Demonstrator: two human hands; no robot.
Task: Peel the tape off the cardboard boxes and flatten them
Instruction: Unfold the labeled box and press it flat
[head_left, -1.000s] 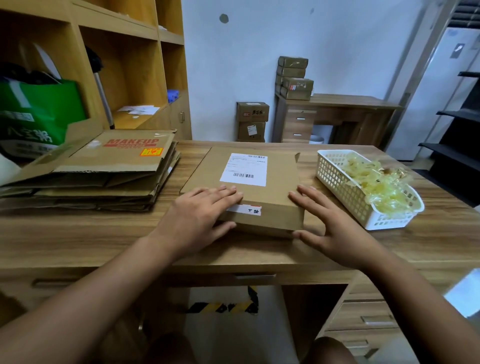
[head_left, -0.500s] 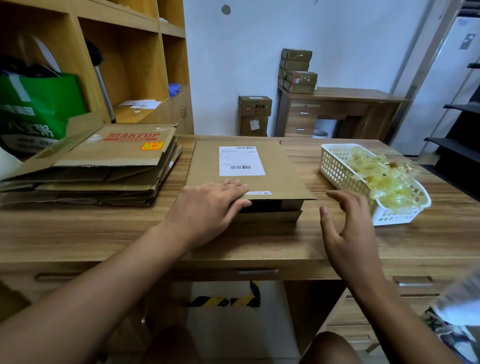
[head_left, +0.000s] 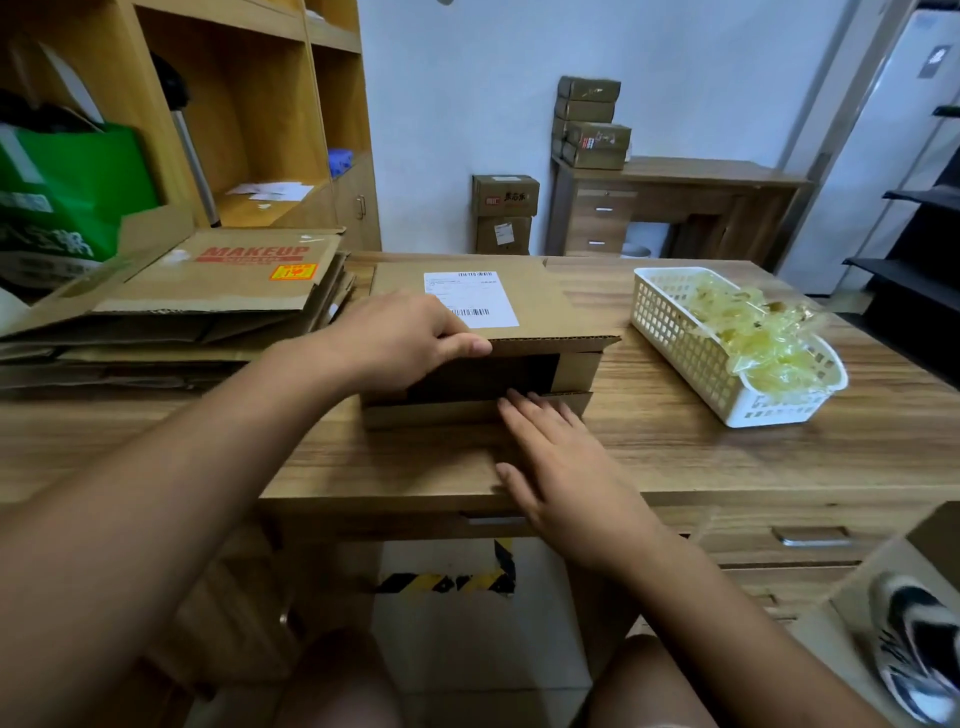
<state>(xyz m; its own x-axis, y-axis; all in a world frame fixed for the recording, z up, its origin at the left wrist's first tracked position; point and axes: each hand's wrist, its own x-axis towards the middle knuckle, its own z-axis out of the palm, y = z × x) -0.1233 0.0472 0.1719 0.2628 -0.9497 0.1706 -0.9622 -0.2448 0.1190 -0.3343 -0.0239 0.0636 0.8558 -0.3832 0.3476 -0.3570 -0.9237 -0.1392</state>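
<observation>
At the near tabletop (head_left: 675, 447) edge, right hand (head_left: 566, 467) flat and open, straight fingertips touching the lower flap of the box (head_left: 545, 306). Just beyond, left hand (head_left: 410, 343) curled over the lifted top flap, gripping its corrugated edge. Brown cardboard, shallow and rectangular, at mid-tabletop, dark inside, white label (head_left: 470, 299) on top. Left of it, stack (head_left: 208, 296) of flattened cardboard; right, white lattice basket (head_left: 675, 332) of crumpled yellowish tape (head_left: 753, 338).

Two hands, left (head_left: 400, 338) and right (head_left: 566, 467), one open box (head_left: 550, 306), one flattened-cardboard stack (head_left: 218, 291) and one white basket (head_left: 675, 338).
</observation>
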